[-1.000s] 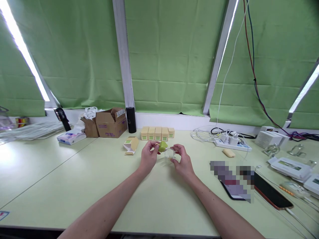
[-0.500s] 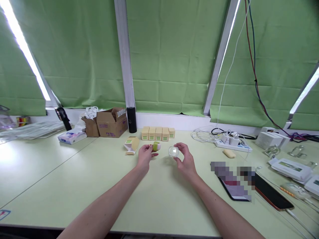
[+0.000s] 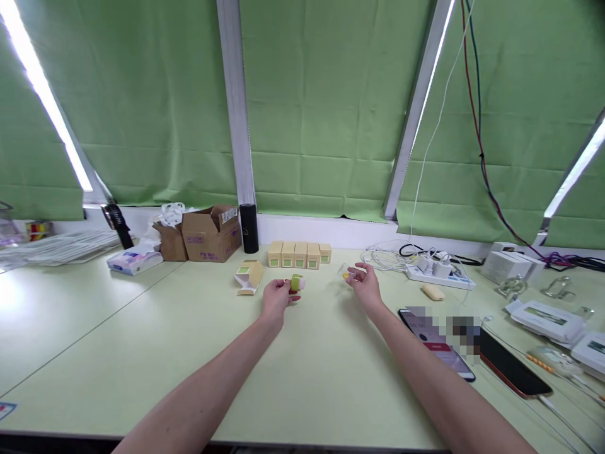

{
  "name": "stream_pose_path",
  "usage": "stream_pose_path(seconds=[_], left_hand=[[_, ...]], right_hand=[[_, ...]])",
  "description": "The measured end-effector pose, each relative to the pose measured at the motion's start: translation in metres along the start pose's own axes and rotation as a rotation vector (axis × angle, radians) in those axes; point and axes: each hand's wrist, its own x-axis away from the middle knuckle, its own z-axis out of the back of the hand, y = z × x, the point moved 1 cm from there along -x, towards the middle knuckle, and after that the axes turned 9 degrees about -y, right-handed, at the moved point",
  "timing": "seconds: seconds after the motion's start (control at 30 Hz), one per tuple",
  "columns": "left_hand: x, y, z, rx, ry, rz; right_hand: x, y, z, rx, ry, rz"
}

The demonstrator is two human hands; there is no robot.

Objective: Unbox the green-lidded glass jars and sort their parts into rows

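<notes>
My left hand (image 3: 278, 299) is closed on a small green and white item (image 3: 297, 282) just above the table, near the middle. To the right, my right hand (image 3: 366, 287) has its fingers around a clear plastic piece (image 3: 345, 272) with a bit of yellow in it. An opened carton (image 3: 249, 277) with a green label lies left of my left hand. Behind both hands, several small tan boxes (image 3: 300, 254) with green labels stand in a row.
On the right lie a phone (image 3: 437, 347), a darker phone (image 3: 515, 366), a beige object (image 3: 433, 292) and a power strip (image 3: 439, 277) with cables. Back left are a cardboard box (image 3: 210, 236), a black cylinder (image 3: 249, 228) and a tissue pack (image 3: 135, 260).
My right hand has moved right and away from me with the clear piece, widening the distance from my left hand. My left hand has barely moved and still holds the green and white item.
</notes>
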Motion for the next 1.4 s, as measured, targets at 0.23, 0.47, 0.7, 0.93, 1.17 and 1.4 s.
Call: stream_pose_path(seconds=[0.23, 0.47, 0.7, 0.93, 1.17, 1.4], left_hand=[[0.003, -0.001, -0.001, -0.013, -0.018, 0.002], [0.004, -0.002, -0.003, -0.015, -0.037, 0.013], [0.007, 0.001, -0.005, 0.005, -0.046, 0.034], [0.010, 0.003, -0.012, 0.087, -0.126, 0.081], [0.023, 0.010, -0.022, 0.109, -0.270, 0.113], [0.028, 0.008, -0.024, 0.082, -0.378, 0.140]], right_hand=[[-0.015, 0.021, 0.011, 0.174, -0.063, -0.005], [-0.023, 0.033, 0.012, 0.225, -0.124, -0.025], [-0.019, 0.025, 0.012, 0.281, -0.101, -0.014], [0.020, -0.034, -0.012, 0.369, -0.055, 0.250], [0.074, -0.073, -0.040, 0.659, -0.396, 0.730], [0.076, -0.060, -0.041, 0.812, -0.394, 0.849]])
